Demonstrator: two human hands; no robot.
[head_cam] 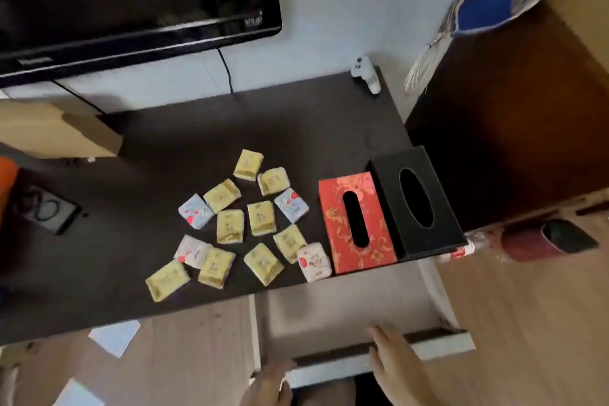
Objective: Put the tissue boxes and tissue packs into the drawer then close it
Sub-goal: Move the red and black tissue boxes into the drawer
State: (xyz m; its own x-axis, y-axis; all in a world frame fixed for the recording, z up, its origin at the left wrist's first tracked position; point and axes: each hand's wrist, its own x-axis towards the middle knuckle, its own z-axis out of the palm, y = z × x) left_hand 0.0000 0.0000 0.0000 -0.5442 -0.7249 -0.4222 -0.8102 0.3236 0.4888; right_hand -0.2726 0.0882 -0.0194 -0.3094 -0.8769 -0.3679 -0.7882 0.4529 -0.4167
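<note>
Your left hand [268,384] and right hand [397,369] both rested on the front panel of the open drawer [346,316]; the right lay flat with fingers spread, grasping nothing, and I cannot tell whether the left gripped the edge. The drawer's inside looked bare. Above it, on the dark tabletop [164,175], the red tissue box [357,224] sat touching the black tissue box [417,201] at the right front corner. The tissue packs [237,224], yellow and pale blue, lay scattered just left of them, some overlapping. A television [131,0], cardboard box [59,132] and white controller [365,74] stood further back, well apart from the packs.
</note>
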